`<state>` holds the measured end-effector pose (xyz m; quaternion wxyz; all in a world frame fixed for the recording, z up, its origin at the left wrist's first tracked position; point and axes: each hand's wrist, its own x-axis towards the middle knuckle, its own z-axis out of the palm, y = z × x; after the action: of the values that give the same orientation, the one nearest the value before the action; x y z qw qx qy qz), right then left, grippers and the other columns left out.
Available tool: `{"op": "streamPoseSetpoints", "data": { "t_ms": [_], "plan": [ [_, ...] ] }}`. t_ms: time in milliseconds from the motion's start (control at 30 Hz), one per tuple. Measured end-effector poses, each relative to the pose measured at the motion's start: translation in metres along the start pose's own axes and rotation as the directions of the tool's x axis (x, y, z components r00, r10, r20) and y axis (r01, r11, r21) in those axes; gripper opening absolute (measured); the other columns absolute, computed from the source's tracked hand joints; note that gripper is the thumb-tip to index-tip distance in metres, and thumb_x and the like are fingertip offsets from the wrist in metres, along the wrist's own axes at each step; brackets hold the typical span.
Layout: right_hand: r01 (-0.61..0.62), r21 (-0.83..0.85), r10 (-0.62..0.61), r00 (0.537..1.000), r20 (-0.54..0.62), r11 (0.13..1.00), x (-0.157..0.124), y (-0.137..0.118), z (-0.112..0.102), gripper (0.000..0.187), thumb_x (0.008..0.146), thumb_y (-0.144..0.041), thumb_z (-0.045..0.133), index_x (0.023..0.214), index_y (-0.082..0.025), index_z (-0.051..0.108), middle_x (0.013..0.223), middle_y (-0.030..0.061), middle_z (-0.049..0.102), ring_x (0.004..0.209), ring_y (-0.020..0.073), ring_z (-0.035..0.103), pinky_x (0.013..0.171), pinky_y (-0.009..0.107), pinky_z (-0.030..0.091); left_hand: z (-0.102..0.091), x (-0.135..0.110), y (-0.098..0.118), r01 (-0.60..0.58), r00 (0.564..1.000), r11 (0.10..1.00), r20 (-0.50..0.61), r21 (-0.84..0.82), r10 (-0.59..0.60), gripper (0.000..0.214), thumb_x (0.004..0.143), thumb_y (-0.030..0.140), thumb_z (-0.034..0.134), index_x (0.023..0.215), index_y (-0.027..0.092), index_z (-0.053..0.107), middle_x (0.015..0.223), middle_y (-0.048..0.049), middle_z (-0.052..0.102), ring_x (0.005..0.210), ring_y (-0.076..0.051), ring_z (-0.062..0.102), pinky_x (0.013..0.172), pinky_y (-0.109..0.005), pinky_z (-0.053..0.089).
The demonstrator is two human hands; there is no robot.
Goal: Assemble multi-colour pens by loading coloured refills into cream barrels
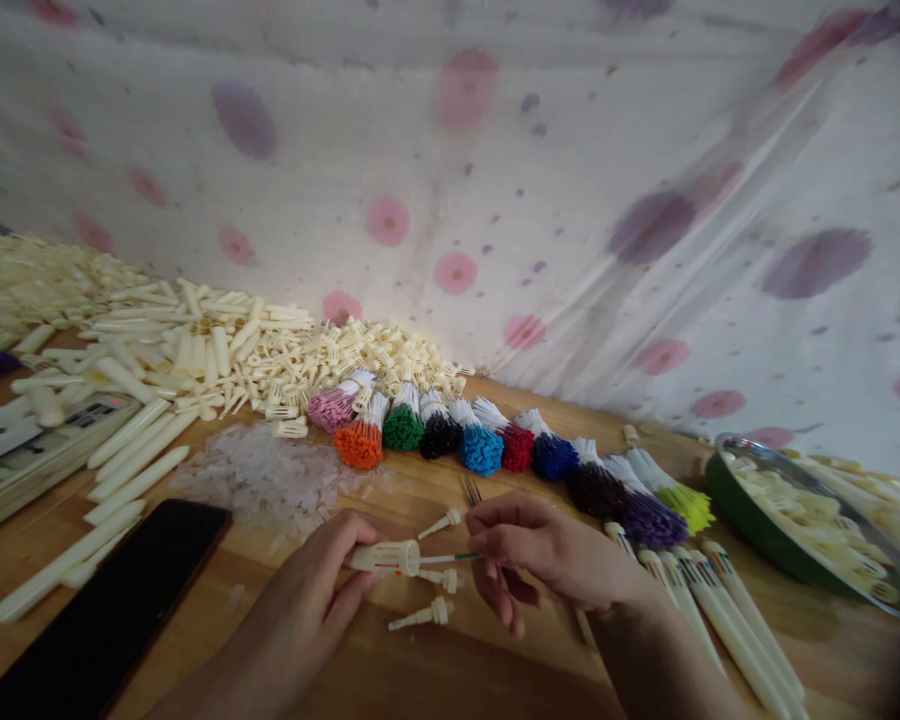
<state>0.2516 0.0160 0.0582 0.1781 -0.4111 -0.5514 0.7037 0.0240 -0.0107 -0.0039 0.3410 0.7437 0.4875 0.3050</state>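
Observation:
My left hand (322,580) pinches a short cream plastic pen core holder (386,557) just above the wooden table (435,670). My right hand (540,555) pinches a thin refill with a green end (450,558) whose other end sits in that holder. Three small cream caps (424,615) lie on the table between and below the hands. Behind the hands lies a row of bundled refills in pink, orange, green, black, blue, red, purple and yellow (480,445).
A black phone (112,610) lies at the lower left beside long cream pen barrels (135,460). Heaps of cream plastic parts (217,350) fill the back left. A green-rimmed bowl (750,535) of parts stands at right, with assembled pens (727,620) beside my right wrist. A dotted cloth hangs behind.

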Motion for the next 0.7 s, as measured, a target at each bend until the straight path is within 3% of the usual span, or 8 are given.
{"op": "streamPoseSetpoints", "data": {
  "t_ms": [367, 533, 700],
  "plan": [
    [-0.008, -0.064, 0.008, 1.000, 0.006, 0.998, 0.003, 0.000, 0.004, 0.019, 0.073, -0.027, 0.047, 0.058, -0.016, 0.048, 0.048, -0.0034, 0.058, 0.034, 0.0047, 0.052, 0.034, 0.015, 0.025, 0.002, -0.001, -0.001, -0.044, 0.998, 0.998, -0.033, 0.045, 0.045, 0.005, 0.085, 0.027, 0.050, 0.086, 0.028, 0.054, 0.082, 0.0011, 0.065, 0.074, -0.019, 0.063, 0.062, -0.024, 0.050],
    [0.016, -0.102, -0.007, 0.997, 0.082, 0.995, 0.008, 0.002, 0.010, 0.035, 0.082, -0.046, 0.048, 0.065, -0.015, 0.049, 0.055, -0.0027, 0.058, 0.037, 0.0034, 0.052, 0.036, 0.014, 0.027, 0.003, -0.001, 0.001, -0.026, 0.999, 1.000, -0.036, 0.013, 0.026, 0.006, 0.083, 0.024, 0.051, 0.085, 0.028, 0.056, 0.085, 0.0001, 0.067, 0.077, -0.020, 0.064, 0.065, -0.026, 0.051],
    [0.003, -0.143, 0.012, 0.994, 0.105, 0.990, 0.012, 0.006, 0.018, 0.045, 0.081, -0.061, 0.048, 0.074, -0.017, 0.047, 0.059, -0.0034, 0.057, 0.041, 0.0043, 0.053, 0.037, 0.015, 0.027, 0.004, -0.001, 0.005, -0.006, 1.000, 1.000, -0.020, -0.029, 0.006, 0.008, 0.082, 0.023, 0.050, 0.084, 0.027, 0.056, 0.082, -0.0001, 0.067, 0.076, -0.021, 0.064, 0.064, -0.027, 0.050]
  ]
}}
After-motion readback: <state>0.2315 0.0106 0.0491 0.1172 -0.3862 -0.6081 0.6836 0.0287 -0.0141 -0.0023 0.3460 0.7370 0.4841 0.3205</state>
